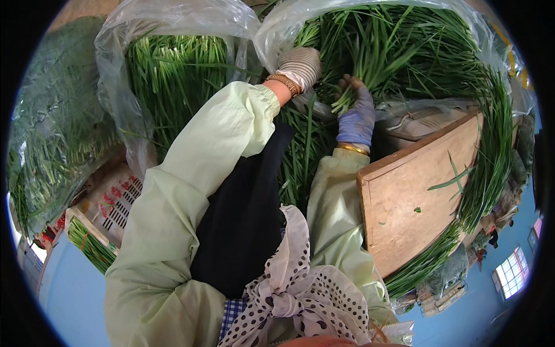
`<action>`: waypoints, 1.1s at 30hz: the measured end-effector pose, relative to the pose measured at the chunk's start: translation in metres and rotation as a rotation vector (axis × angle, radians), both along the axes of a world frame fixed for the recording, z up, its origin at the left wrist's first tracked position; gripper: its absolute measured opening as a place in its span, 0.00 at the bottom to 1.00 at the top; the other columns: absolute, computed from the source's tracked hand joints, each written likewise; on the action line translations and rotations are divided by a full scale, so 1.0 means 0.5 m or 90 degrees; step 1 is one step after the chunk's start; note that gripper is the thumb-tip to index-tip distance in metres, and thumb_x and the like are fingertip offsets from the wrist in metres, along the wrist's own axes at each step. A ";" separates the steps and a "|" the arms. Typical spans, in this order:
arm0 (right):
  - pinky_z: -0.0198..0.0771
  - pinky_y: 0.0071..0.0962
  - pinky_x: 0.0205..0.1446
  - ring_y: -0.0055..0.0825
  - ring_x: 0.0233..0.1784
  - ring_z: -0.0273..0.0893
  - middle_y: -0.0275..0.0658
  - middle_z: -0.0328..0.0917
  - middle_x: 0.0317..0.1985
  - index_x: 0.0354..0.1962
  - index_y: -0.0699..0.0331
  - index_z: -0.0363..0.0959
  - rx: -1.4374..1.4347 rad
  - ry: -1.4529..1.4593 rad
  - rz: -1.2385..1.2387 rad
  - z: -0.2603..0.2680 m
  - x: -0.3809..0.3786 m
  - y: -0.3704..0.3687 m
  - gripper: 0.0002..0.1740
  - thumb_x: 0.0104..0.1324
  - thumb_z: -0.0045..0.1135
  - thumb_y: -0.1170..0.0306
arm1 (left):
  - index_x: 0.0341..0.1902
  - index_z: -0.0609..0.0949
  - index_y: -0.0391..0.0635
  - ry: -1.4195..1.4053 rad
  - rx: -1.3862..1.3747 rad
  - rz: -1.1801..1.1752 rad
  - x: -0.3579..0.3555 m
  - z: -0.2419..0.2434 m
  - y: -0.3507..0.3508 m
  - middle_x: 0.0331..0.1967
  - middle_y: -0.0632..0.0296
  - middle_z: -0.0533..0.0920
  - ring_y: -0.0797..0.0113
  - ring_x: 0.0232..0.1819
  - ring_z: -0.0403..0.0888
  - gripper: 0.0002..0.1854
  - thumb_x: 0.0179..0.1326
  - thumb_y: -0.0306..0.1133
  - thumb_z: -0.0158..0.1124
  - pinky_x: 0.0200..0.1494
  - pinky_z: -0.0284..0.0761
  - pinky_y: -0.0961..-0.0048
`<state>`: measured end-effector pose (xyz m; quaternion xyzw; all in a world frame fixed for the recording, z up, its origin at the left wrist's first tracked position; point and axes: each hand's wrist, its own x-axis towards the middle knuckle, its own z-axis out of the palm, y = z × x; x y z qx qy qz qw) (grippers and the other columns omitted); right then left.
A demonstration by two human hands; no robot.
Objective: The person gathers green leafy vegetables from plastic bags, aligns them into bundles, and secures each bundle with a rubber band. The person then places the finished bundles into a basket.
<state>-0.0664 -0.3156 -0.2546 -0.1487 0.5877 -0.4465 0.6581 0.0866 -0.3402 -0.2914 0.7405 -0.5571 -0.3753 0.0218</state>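
Observation:
My right hand (357, 110), in a purple-blue glove, grips a small bunch of garlic chives (368, 60) near its pale cut ends, with the leaves fanning upward. To its left is my left hand (300, 67), in a striped whitish glove and curled with its back to me. Its fingers are hidden against the greens, so whether it holds stalks cannot be told. Both hands are at the near edge of a large heap of chives (438, 56) in a clear plastic bag (277, 30). More loose chives (299, 160) lie below, between my forearms.
A second plastic-lined load of chives (177, 73) stands left, beside a plastic-covered pile (60, 108). A wooden board (416, 204) is at right, with chives (490, 165) along its far edge. At lower left are a slotted crate (119, 204) and a tied chive bundle (89, 245).

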 end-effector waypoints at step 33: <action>0.73 0.29 0.50 0.29 0.43 0.77 0.39 0.78 0.43 0.46 0.69 0.74 0.045 -0.003 0.264 -0.059 -0.048 -0.055 0.20 0.58 0.61 0.67 | 0.52 0.76 0.39 0.628 -0.097 0.318 0.031 0.003 0.060 0.42 0.56 0.82 0.64 0.44 0.80 0.20 0.59 0.37 0.58 0.48 0.74 0.69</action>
